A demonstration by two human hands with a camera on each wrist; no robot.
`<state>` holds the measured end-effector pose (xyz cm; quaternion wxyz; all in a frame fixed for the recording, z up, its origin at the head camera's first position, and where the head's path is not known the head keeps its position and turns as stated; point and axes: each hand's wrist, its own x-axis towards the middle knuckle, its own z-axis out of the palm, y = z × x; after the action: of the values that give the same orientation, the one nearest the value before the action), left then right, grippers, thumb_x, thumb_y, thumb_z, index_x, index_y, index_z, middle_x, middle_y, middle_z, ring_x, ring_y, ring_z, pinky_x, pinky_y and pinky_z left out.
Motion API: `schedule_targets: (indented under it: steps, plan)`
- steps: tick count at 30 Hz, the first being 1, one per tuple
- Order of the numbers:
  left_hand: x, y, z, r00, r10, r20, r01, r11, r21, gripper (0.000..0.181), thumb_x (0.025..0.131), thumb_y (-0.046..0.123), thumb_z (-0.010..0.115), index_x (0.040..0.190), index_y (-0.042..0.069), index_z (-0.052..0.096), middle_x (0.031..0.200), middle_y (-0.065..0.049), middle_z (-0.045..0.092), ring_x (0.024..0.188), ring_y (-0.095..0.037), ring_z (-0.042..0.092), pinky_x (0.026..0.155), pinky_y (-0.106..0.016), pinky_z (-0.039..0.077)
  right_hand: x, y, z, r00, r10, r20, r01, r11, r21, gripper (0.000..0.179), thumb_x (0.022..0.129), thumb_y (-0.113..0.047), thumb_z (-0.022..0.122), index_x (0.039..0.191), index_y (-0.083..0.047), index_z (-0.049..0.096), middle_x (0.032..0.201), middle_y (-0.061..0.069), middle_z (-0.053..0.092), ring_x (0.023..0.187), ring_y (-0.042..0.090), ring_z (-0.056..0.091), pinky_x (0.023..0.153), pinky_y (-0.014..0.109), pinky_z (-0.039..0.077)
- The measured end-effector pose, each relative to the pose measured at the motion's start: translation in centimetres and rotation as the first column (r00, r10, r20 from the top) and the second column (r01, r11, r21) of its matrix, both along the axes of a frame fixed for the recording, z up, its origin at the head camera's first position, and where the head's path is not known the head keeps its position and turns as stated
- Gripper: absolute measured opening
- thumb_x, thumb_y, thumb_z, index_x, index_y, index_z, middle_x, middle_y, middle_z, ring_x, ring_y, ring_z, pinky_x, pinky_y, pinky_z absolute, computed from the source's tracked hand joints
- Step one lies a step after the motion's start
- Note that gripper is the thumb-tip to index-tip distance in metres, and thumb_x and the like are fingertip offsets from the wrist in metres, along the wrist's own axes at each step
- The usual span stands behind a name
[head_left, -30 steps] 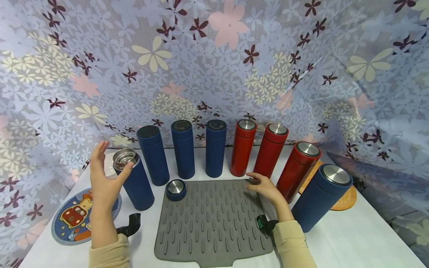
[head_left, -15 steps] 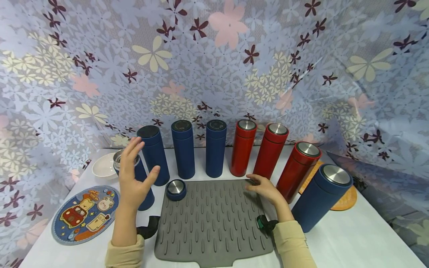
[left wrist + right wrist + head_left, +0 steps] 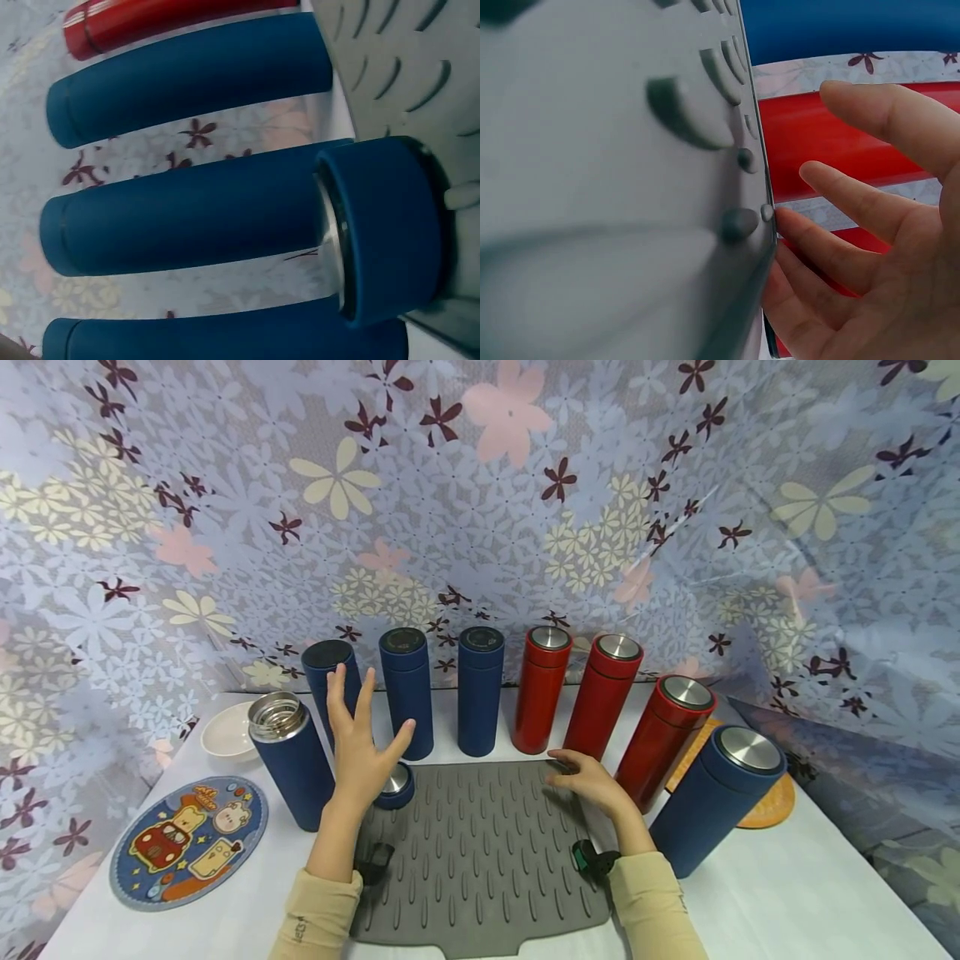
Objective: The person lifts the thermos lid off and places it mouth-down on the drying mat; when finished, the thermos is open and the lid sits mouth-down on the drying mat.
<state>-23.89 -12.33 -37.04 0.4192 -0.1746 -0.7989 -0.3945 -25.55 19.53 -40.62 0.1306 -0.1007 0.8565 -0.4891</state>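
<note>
My left hand (image 3: pixel 363 768) is raised with fingers spread, holding nothing. In the head view it partly hides the blue lid with a steel top (image 3: pixel 395 781), which sits on the back left corner of the grey ridged mat (image 3: pixel 487 852). The left wrist view shows this lid (image 3: pixel 394 232) up close. Left of that hand stands a blue thermos without its lid (image 3: pixel 295 777), its steel neck bare. My right hand (image 3: pixel 592 783) rests at the mat's right back edge, fingers loosely bent. Nothing is in its grasp, and red thermoses (image 3: pixel 810 142) stand beyond it.
Blue lidded thermoses (image 3: pixel 406 693) and red ones (image 3: pixel 543 693) stand along the back. A wider blue thermos (image 3: pixel 716 802) leans in view at right, before an orange round board (image 3: pixel 772 802). At left are a white bowl (image 3: pixel 227 732) and a round cartoon mat (image 3: pixel 187 843).
My left hand has moved right, from beside the unlidded thermos to over the lid, fingers staying spread. The right hand has stayed in place. The head view has shifted slightly.
</note>
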Motion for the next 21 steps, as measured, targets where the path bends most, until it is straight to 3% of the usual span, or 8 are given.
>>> schedule_targets:
  steps: [6,12,16,21]
  plan:
    - [-1.3,0.5,-0.6,0.991,0.13,-0.03,-0.129,0.99,0.05,0.077,0.088,0.037,0.058,0.149,0.034,0.011,0.147,-0.029,0.0,0.138,-0.043,-0.005,0.109,-0.058,0.003,-1.2,0.7,-2.1,1.0,-0.008,-0.024,0.008,1.0,0.009,0.053,0.086,-0.012,0.062,0.131,0.009,0.044,0.134,0.029,0.043,0.124,0.044,0.038,0.099,0.056,0.033]
    - [-2.5,0.6,-1.1,0.957,0.288,-0.022,-0.283,0.951,0.128,0.094,0.08,0.02,0.071,0.149,0.033,0.008,0.146,-0.03,0.001,0.139,-0.038,-0.003,0.111,-0.052,0.004,-0.9,0.5,-1.6,1.0,-0.015,-0.024,0.015,1.0,0.011,0.052,0.086,-0.011,0.061,0.131,0.01,0.044,0.134,0.029,0.042,0.125,0.045,0.037,0.099,0.056,0.032]
    - [-3.2,0.7,-1.5,0.934,0.352,0.059,-0.357,0.924,0.138,0.099,0.08,0.022,0.072,0.149,0.034,0.001,0.146,-0.03,0.001,0.139,-0.039,-0.001,0.112,-0.051,0.005,-1.9,1.1,-3.3,0.999,-0.015,-0.034,0.016,1.0,0.019,0.054,0.086,-0.014,0.062,0.132,0.007,0.044,0.134,0.027,0.043,0.124,0.043,0.038,0.099,0.056,0.033]
    - [-3.9,0.5,-2.0,0.902,0.399,0.167,-0.422,0.896,0.138,0.1,0.082,0.028,0.069,0.148,0.032,-0.005,0.148,-0.026,-0.003,0.14,-0.036,-0.001,0.112,-0.05,0.009,-2.1,1.2,-3.7,0.999,-0.011,-0.044,0.012,1.0,0.019,0.055,0.084,-0.017,0.064,0.131,0.004,0.047,0.134,0.025,0.045,0.124,0.041,0.04,0.099,0.055,0.034]
